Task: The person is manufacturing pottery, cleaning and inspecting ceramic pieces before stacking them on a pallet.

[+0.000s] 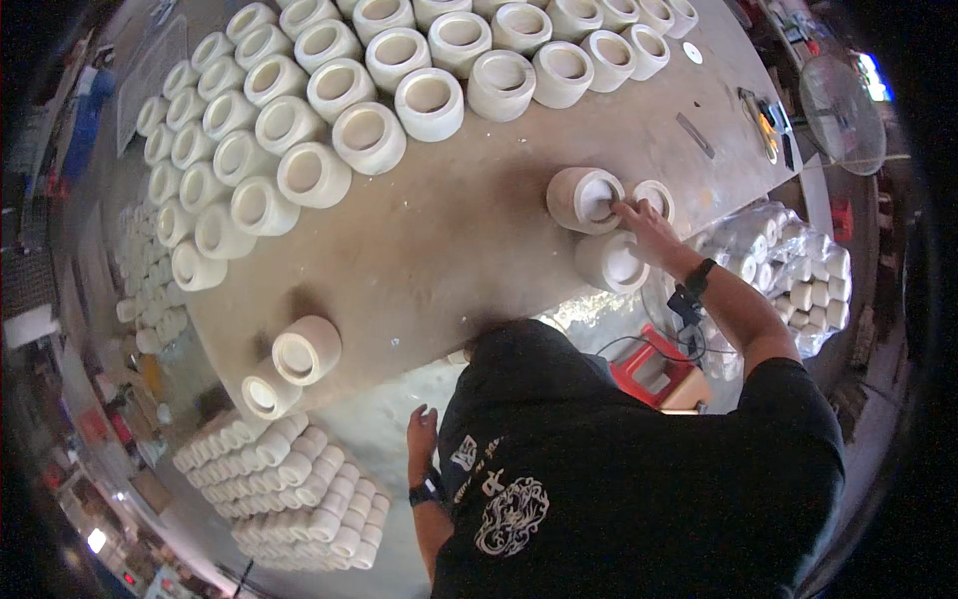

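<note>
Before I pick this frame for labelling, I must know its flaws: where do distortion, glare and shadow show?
Head view: edges of the table bow, corners go black; head view: a bright patch, upper right, is blown out, and plastic wrap glints; head view: soft shadow lies behind a near-left cup, while the right hand looks fairly clear.

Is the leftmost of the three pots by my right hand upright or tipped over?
Upright. The leftmost pot stands on the table, round opening facing up.
</note>
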`<control>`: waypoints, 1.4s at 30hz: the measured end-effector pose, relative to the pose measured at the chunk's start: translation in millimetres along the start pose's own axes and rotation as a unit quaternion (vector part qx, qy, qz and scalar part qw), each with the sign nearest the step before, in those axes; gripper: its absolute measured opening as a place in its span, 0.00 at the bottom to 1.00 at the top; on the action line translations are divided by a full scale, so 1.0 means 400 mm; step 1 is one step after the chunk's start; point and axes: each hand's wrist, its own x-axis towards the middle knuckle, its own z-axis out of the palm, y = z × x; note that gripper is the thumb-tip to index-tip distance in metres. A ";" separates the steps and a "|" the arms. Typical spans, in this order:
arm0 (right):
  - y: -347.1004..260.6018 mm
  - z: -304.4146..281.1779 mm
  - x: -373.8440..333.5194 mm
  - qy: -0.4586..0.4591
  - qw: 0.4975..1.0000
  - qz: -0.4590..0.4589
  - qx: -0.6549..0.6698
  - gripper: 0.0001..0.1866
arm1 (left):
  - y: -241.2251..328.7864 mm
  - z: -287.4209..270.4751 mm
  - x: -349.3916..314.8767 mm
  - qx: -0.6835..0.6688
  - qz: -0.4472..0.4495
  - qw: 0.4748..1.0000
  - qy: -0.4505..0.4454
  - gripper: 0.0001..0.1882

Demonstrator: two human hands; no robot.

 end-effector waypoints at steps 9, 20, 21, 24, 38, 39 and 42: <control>-0.002 -0.021 0.017 -0.048 0.998 -0.039 -0.020 0.43 | -0.154 0.094 -0.044 -0.204 -0.031 0.978 -0.020 0.25; -0.032 -0.024 0.076 -0.047 0.997 -0.046 0.029 0.36 | -0.432 0.204 -0.151 -0.261 -0.036 0.964 -0.026 0.31; -0.031 -0.016 0.088 -0.039 0.997 -0.057 0.035 0.38 | -0.444 0.218 -0.158 -0.245 -0.057 0.968 -0.017 0.31; -0.053 0.002 0.123 -0.038 0.990 -0.115 0.075 0.38 | -0.453 0.250 -0.177 -0.415 -0.082 0.906 0.022 0.30; -0.593 -0.123 0.079 -0.052 0.978 -0.200 -0.008 0.36 | -0.479 0.339 -0.252 -0.577 -0.183 0.788 0.114 0.28; -0.639 -0.131 0.066 -0.075 0.980 -0.182 -0.043 0.36 | -0.502 0.359 -0.258 -0.593 -0.183 0.773 0.129 0.28; -0.792 -0.131 -0.001 -0.081 0.967 -0.228 -0.084 0.37 | -0.589 0.429 -0.287 -0.641 -0.167 0.736 0.137 0.26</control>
